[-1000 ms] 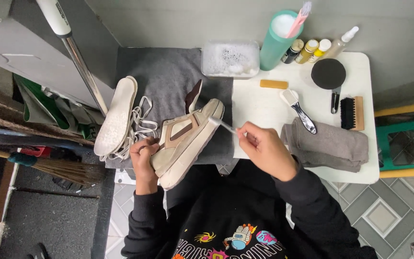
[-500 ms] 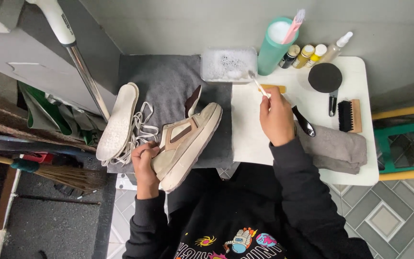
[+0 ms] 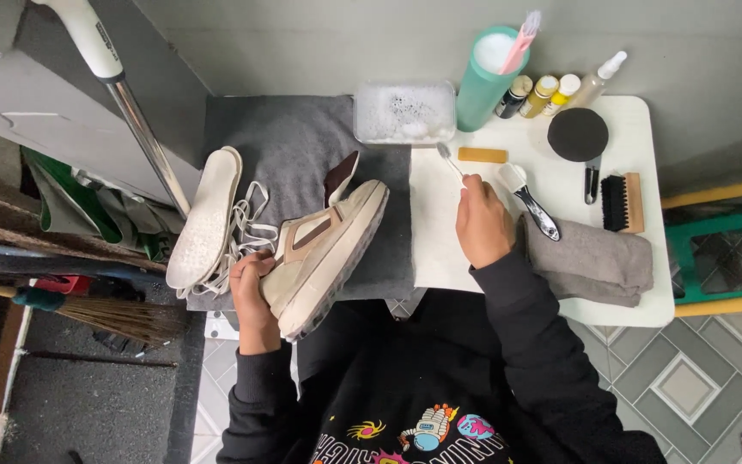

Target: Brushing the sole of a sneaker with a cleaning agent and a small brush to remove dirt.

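far left, a broom lies low by the floor, and a white-handled pole leans across the grey wall. on the grey mat a white insole rests with loose laces tangled beside it. my left hand is closed around the heel end of the beige sneaker, holding it tilted, sole outward, over the mat's near edge. if that grip slackens, i judge the shoe could tip off toward my lap. just beyond sits a clear tub of suds. my right hand is closed on a thin brush, bristles pointing up toward the tub; a careless dip might nudge it and slop foam onto the white table. further right: a tall teal cup, a row of small bottles with yellow, white and black caps, a round black tin, a black-bristled wooden brush, a folded grey cloth.
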